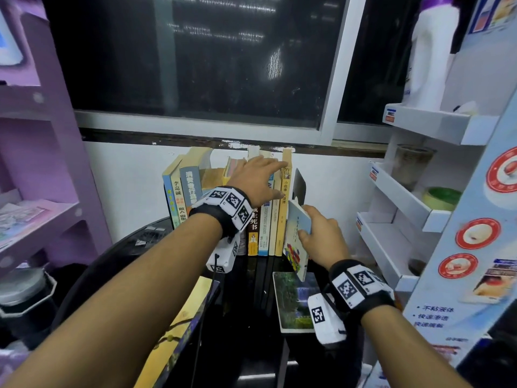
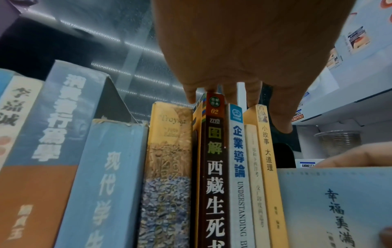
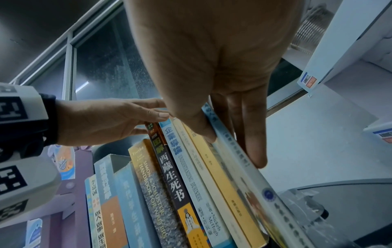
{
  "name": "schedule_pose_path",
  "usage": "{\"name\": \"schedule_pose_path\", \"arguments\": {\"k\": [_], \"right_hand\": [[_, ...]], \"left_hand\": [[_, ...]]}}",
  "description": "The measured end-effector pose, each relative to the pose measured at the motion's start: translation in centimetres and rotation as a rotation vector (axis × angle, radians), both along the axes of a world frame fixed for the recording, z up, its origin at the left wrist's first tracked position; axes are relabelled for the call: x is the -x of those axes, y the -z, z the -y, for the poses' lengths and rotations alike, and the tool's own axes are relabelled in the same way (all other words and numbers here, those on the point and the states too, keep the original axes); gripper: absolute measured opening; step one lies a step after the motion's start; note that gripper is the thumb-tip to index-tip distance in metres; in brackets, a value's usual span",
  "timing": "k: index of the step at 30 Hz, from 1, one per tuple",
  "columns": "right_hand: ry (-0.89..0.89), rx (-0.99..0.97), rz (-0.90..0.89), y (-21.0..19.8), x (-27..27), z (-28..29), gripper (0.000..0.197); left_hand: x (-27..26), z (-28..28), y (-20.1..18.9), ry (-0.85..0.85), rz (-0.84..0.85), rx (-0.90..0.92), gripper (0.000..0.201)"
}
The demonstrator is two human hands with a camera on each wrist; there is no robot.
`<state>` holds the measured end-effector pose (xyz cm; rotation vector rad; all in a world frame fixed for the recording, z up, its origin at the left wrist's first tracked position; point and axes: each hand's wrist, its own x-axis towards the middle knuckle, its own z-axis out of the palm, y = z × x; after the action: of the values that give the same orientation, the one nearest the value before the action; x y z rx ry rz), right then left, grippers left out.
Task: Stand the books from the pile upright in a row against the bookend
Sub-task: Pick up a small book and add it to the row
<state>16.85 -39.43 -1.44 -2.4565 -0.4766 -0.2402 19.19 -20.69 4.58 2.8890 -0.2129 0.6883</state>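
Observation:
Several books (image 1: 264, 228) stand upright in a row on a black table. A black bookend (image 1: 300, 186) rises behind the row's right end. My left hand (image 1: 275, 179) lies over the tops of the right-hand books with straight fingers (image 2: 252, 94), thumb against a spine. My right hand (image 1: 313, 225) pinches a thin light blue book (image 1: 298, 239), thumb (image 3: 199, 127) on one cover and fingers on the other. It leans tilted beside the yellow book (image 1: 284, 219) that ends the row. A green-covered book (image 1: 293, 301) lies flat below it.
A large yellow-covered book (image 1: 179, 331) lies at the table's front left. A white display rack (image 1: 405, 197) with a tape roll (image 1: 442, 197) stands close on the right. Purple shelves (image 1: 42, 163) flank the left, and a dark window sits behind the row.

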Motion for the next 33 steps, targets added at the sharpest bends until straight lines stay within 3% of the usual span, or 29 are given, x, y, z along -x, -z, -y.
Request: {"name": "schedule_pose_path", "arguments": {"k": [18, 33], "right_hand": [[-0.062, -0.042, -0.004, 1.3, -3.9, -2.7, 0.059], [-0.176, -0.064, -0.153, 1.7, -5.9, -3.1, 0.083]], "left_hand": [[-1.1, 0.1, 0.3, -0.014, 0.163, 0.108, 0.045], [-1.3, 0.1, 0.8, -0.013, 0.209, 0.117, 0.044]]}}
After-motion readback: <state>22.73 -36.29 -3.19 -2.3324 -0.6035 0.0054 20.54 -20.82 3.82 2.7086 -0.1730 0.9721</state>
